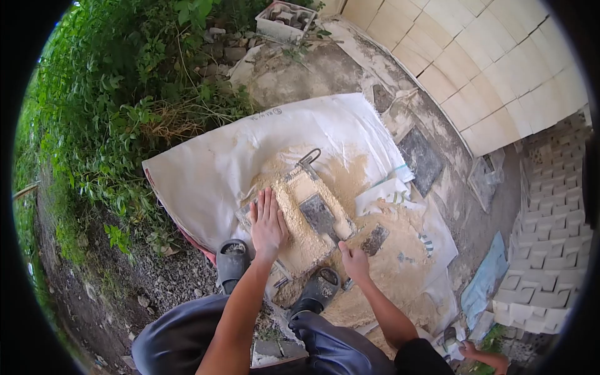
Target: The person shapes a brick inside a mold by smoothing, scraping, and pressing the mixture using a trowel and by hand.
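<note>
My left hand [267, 222] lies flat, fingers stretched out, on pale sandy mix [291, 215] heaped along the left side of a rectangular mould [340, 215]. A loop handle [310, 156] sticks out at the mould's far end. My right hand [356, 262] is closed round the handle of a trowel. The flat dark trowel blade [317, 215] rests over the mix inside the mould. Just right of the mould, a dark, dusty flat piece [375, 240] lies on loose mix [400, 262]; its kind is unclear.
A white woven sheet [206, 175] lies underneath, near my sandalled feet [322, 284]. Plants [125, 125] grow at left. Pale blocks stand in a wall [481, 69] and stacks [547, 237] at right. A white crate [285, 24] stands behind. Another person's hand [467, 350] shows lower right.
</note>
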`<state>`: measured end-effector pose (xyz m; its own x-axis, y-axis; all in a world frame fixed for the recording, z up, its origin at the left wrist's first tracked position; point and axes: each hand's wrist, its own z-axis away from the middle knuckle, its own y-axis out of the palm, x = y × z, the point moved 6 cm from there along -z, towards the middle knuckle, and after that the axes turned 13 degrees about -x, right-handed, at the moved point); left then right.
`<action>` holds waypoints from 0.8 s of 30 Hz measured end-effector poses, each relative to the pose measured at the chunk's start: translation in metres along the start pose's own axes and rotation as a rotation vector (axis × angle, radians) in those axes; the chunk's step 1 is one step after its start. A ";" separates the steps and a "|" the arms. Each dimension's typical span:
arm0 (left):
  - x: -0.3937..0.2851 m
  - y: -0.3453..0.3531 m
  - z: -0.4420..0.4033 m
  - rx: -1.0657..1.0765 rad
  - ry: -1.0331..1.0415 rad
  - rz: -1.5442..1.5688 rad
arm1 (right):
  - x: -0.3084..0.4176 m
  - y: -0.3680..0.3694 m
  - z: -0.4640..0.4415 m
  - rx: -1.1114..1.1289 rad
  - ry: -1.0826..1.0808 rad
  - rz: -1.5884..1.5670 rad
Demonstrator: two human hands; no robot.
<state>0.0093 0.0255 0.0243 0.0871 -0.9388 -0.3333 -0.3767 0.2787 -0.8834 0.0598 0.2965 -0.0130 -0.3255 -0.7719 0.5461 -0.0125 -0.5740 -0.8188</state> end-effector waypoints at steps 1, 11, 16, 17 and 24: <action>0.000 0.000 0.000 -0.004 -0.007 0.000 | 0.003 -0.004 0.001 0.035 0.018 -0.009; -0.001 -0.002 0.006 -0.022 -0.004 0.053 | 0.018 0.000 0.005 0.071 0.002 -0.007; -0.003 -0.004 0.002 0.000 0.009 0.055 | 0.016 -0.009 0.021 0.038 0.021 -0.046; -0.003 -0.002 0.000 -0.010 -0.001 0.041 | 0.019 -0.010 0.016 0.026 0.010 -0.091; -0.001 -0.002 0.001 -0.010 -0.015 0.012 | 0.010 -0.012 0.018 -0.006 -0.001 -0.245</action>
<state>0.0110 0.0256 0.0262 0.0963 -0.9324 -0.3485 -0.3868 0.2876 -0.8762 0.0734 0.2906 0.0054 -0.3109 -0.6105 0.7284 -0.0966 -0.7422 -0.6632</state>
